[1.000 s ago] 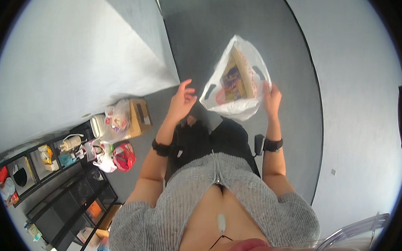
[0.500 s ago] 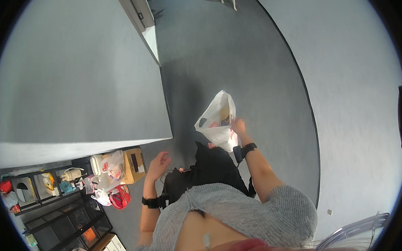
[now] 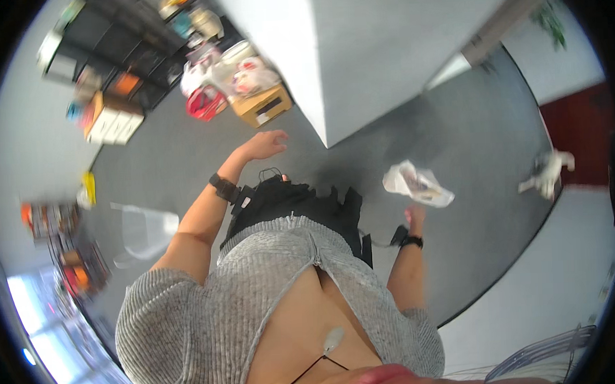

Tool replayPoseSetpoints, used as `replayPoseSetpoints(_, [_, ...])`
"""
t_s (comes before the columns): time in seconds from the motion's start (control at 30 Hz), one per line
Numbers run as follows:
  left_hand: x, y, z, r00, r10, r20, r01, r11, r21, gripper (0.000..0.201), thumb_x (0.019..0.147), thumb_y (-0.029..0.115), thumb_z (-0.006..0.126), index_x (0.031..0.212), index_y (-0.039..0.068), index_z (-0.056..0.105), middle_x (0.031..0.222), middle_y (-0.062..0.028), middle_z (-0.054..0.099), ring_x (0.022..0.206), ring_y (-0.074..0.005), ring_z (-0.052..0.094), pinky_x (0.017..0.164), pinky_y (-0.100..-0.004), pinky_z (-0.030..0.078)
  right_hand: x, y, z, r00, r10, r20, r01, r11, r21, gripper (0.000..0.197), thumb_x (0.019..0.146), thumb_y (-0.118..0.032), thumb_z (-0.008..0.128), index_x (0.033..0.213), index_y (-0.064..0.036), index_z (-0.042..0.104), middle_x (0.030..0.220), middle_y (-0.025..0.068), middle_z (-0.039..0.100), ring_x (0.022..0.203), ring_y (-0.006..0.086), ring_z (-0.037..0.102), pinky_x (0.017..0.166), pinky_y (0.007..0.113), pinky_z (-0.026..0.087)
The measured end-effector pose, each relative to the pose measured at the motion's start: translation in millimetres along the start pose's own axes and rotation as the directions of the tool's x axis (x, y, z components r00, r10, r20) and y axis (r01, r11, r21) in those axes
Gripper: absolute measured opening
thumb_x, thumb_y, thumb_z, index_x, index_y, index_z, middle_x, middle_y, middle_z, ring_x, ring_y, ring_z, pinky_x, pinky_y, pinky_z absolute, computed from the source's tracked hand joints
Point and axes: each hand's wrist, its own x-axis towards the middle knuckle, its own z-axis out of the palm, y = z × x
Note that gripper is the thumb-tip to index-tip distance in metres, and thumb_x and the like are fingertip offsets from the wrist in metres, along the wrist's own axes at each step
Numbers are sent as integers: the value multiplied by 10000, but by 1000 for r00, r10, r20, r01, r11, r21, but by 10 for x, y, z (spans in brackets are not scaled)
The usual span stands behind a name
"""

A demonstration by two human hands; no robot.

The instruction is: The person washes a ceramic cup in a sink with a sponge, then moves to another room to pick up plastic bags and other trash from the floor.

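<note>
A white plastic carrier bag (image 3: 427,188) is to the right of my legs, its mouth partly open and its contents too blurred to name. Against its near edge is my right hand (image 3: 415,216), fingers curled and closed on the bag, though blur softens the contact. My left hand (image 3: 265,144) is held out in front on the left, empty, with loosely bent fingers apart. It is nearest to a cardboard box (image 3: 263,108) on the floor.
Ahead juts a white wall corner (image 3: 324,109). Plastic bags and a red bag (image 3: 206,102) crowd the box. Black shelving (image 3: 102,36) and a drawer cabinet (image 3: 116,123) stand far left, a clear plastic chair (image 3: 144,230) nearer. A white dog (image 3: 548,173) is by the right wall.
My body has turned left, so the wall corner and dog have swung rightward in view. The carrier bag is now further right, beside my legs; my left hand reaches further forward.
</note>
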Motion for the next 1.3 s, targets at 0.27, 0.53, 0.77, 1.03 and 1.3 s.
replayPoseSetpoints(0.27, [-1164,-960,230,937,-346,-51,316,899,-303,370,785,292,558,1075,64,530,825,-107,631,683,-179,611,674,-310,466,-1128,-534,1073,762,399,510,-317,917,-243,223,856,-216,440,1018,-100,540,866,48,632,710,131,583,612,272,435])
replayPoseSetpoints(0.53, [-2075,-2200,42,841,-538,45,420,599,-682,315,798,243,542,1064,74,544,848,-40,620,689,-125,587,568,-237,442,-1606,-875,1491,817,300,492,-198,948,-249,229,805,-263,535,965,-103,566,846,39,639,690,120,583,589,261,435])
replayPoseSetpoints(0.77, [-3268,-3708,-80,721,-689,-68,437,529,-727,307,822,215,508,1099,81,516,877,-48,618,707,-121,585,590,-233,435,-2226,-1290,2161,827,338,449,-304,941,-149,225,850,-235,472,994,-86,558,816,35,636,648,95,567,546,217,434])
replayPoseSetpoints(1.03, [-4385,-5009,284,579,-814,52,416,240,-877,244,820,179,518,1042,79,529,832,-54,629,633,-118,587,541,-227,433,-3021,-2092,3819,824,194,532,-181,980,-78,168,801,-230,569,900,-94,581,772,30,637,594,88,571,501,209,445])
replayPoseSetpoints(1.3, [-4603,-5580,-88,562,-826,27,313,182,-932,272,797,106,504,1057,27,523,865,-97,618,697,-136,584,569,-234,460,-3523,-2529,4827,840,183,510,-101,978,-184,176,828,-174,497,958,-90,582,839,40,626,655,100,560,545,222,438])
